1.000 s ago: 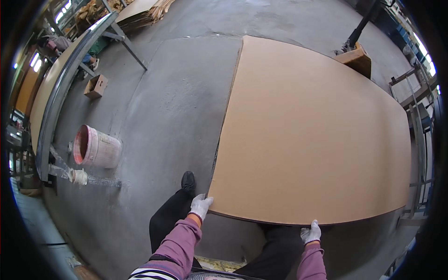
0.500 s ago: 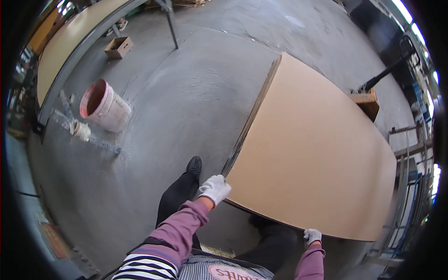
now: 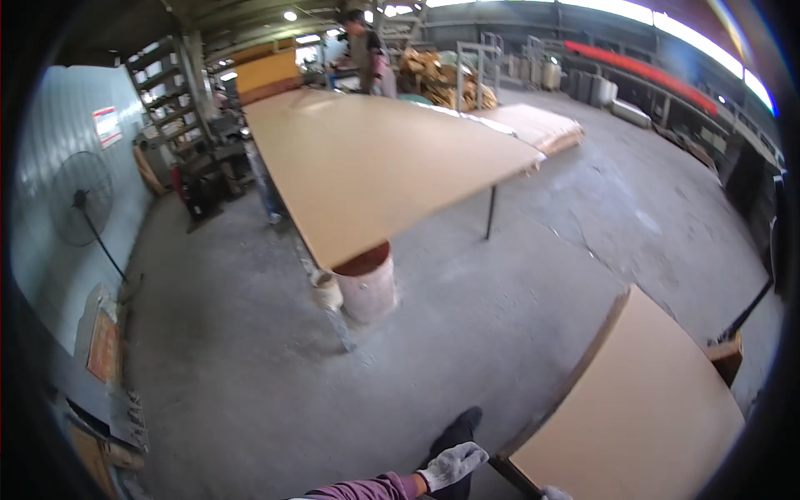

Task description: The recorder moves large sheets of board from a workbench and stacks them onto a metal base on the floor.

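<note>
A stack of large flat brown board sheets (image 3: 642, 408) lies at the lower right, its dark layered side facing left. My left hand (image 3: 454, 467), in a white knit glove, is closed at the near left corner of the stack, fingers pinched at the sheet edge. At the lower rim only a scrap of my gloved right hand (image 3: 555, 493) shows by the near edge of the top sheet; its fingers are hidden.
Ahead stands a table topped with a large brown sheet (image 3: 375, 167), overhanging a stained bucket (image 3: 367, 287). A person (image 3: 367, 58) stands behind it. A pallet jack handle (image 3: 746, 312) rises at right, a fan (image 3: 81, 198) at left. My foot (image 3: 469, 417) is beside the stack.
My view has swung up and left, bringing the whole table and the person into sight. The stack and both hands now sit lower in the picture, the right hand mostly cut off.
</note>
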### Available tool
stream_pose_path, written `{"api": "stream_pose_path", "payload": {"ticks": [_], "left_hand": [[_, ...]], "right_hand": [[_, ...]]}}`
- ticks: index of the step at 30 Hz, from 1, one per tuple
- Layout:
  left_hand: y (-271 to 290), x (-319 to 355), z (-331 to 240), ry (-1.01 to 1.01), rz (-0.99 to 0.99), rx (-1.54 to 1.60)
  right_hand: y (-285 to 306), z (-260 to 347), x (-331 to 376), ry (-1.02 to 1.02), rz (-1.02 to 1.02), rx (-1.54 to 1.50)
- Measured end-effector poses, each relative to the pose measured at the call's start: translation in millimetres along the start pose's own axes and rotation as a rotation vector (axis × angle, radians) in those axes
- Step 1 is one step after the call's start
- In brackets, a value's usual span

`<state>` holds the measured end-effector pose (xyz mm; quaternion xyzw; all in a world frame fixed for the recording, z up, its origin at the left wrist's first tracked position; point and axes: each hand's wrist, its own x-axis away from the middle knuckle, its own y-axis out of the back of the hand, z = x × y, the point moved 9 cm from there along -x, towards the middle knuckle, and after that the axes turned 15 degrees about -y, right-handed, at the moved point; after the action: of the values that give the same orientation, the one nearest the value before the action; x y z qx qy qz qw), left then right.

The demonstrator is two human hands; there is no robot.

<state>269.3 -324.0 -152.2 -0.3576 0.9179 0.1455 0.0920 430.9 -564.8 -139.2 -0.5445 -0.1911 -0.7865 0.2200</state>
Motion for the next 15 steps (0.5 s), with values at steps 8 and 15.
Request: {"api": "stream_pose_path", "payload": {"ticks": [8,15], "left_hand": [[204,1,86,0.414,-0.810,0.750],[372,-88,-21,0.075,-1.042,0.638]], "right_hand": [[-30,23,46,0.128,0.086,0.122],[19,6,45,0.096,-0.013,0.151]]}}
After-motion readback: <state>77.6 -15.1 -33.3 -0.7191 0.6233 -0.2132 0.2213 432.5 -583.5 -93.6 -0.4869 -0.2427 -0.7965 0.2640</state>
